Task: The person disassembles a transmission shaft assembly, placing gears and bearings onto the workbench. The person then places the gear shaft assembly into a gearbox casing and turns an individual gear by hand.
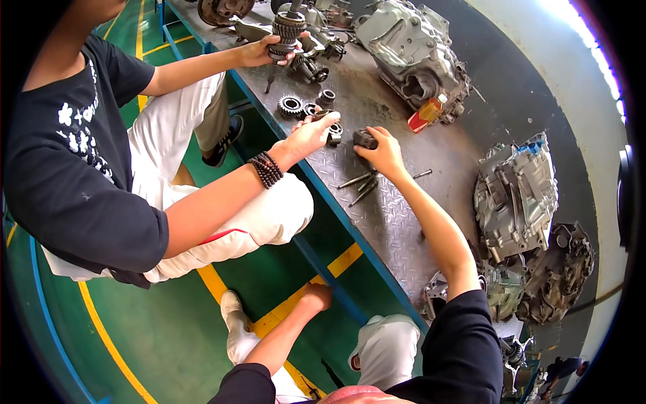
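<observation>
My right hand [385,153] reaches over the metal bench top and is closed on a small dark metal block [365,139], thumb on one side and fingers on the other. Just below that hand lie several thin metal pins [363,183]. My left hand [316,297] is a fist, low beside the bench edge and above the floor, with nothing showing from it. On the left a seated co-worker holds a gear shaft [288,32] upright in one hand. The co-worker's other hand is near a metal ring [334,135], beside several gears [291,105].
Large gearbox housings [515,198] line the bench's right side, and another housing [410,50] stands at the far end. A red and yellow box [426,114] leans by it. The bench's blue edge [343,215] runs diagonally over a green floor [161,337] with yellow lines.
</observation>
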`<state>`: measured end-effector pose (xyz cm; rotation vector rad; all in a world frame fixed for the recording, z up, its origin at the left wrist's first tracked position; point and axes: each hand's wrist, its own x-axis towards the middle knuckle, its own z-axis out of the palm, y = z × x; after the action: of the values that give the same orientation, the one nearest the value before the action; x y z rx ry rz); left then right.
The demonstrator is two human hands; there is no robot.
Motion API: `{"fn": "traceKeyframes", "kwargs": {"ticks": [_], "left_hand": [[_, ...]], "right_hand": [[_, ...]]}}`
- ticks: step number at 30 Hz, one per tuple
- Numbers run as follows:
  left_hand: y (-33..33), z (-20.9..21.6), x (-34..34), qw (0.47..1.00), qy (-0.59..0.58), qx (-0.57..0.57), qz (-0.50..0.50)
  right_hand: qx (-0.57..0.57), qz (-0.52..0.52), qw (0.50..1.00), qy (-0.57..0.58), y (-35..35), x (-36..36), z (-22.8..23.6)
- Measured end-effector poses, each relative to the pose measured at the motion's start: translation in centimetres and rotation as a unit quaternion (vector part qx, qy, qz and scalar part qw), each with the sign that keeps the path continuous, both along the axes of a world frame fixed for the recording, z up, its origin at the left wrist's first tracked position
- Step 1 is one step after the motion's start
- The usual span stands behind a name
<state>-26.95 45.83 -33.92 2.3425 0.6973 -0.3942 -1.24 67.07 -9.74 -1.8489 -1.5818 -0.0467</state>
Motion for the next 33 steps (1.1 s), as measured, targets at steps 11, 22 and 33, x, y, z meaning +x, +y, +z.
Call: {"fn": "traceKeyframes", "kwargs": {"ticks": [11,22,33], "left_hand": [[-0.1,0.8,0.3,1.000,0.001,-0.022,0.022],[0.2,-1.5,0.4,0.999,0.033,-0.027,0.004],[1.3,1.3,-0.7,0.998,0.014,-0.051,0.024]], "right_hand": [[-0.180,0.109,0.970,-0.121,-0.1,1.0,5.7],[0.068,0.188,0.978,-0.063,14.0,-8.1,15.1],[0.080,0.066,0.994,0.036,23.2,-17.8,15.6]]}}
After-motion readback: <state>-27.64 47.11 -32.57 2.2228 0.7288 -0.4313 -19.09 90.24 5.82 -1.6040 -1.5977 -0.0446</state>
